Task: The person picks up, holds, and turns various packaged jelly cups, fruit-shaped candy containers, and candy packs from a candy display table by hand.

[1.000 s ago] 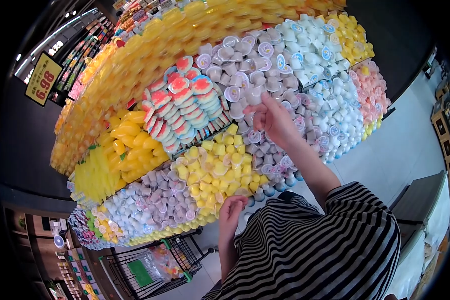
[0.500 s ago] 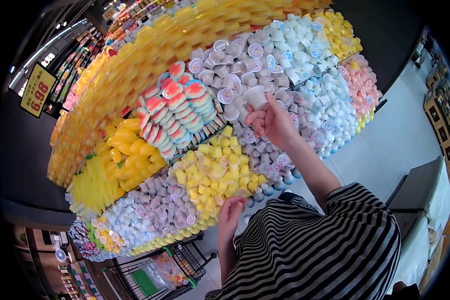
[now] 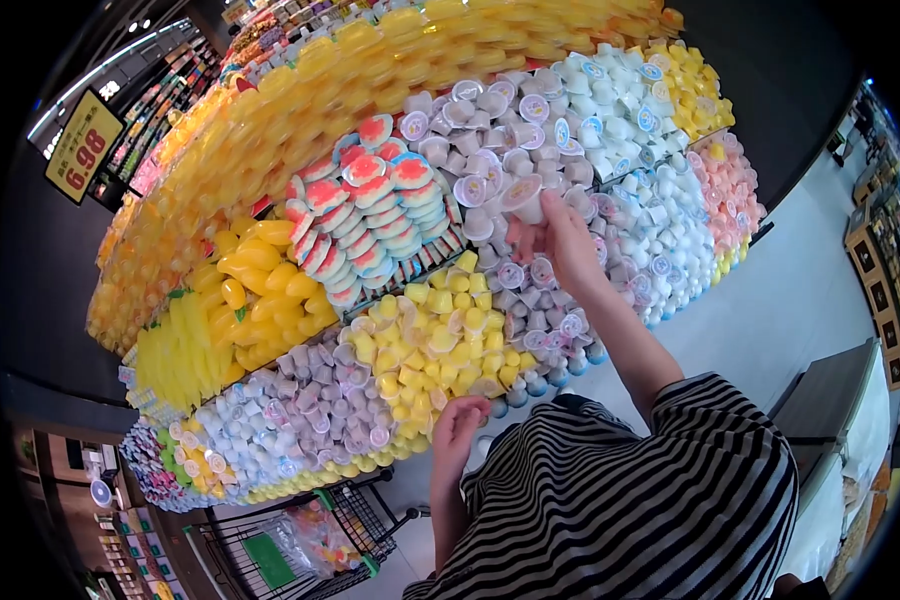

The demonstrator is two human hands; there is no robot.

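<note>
head view, and from where i'm standing the yellow price sign [image 3: 85, 148] reading 6.98 is furthest left. below and right of it, the shopping cart [image 3: 202, 540] sits by the front of the display, with a clear bag of colourful packets [image 3: 320, 540] inside beside a green panel [image 3: 268, 560]. above the cart are long yellow packs [image 3: 175, 355], then mango-shaped yellow packs [image 3: 255, 265], then stacked red, white and blue rounds [image 3: 370, 220]. yellow jelly cups [image 3: 430, 330] fill the section to their lower right. the left hand [image 3: 456, 425] is just by the front edge of those, fingers loosely curled; i can't tell whether their tips touch the thumb.

next come pale lilac jelly cups [image 3: 490, 120], and in front of them the right hand [image 3: 570, 245] has its thumb and fingers clamped on one lilac cup [image 3: 522, 198], tilted, its lid side facing up. beyond, white jelly cups [image 3: 660, 215] run up to the pink jelly cups [image 3: 728, 190], and a grey cabinet [image 3: 820, 400] stands further right, past the person's striped shirt [image 3: 630, 490].
</note>
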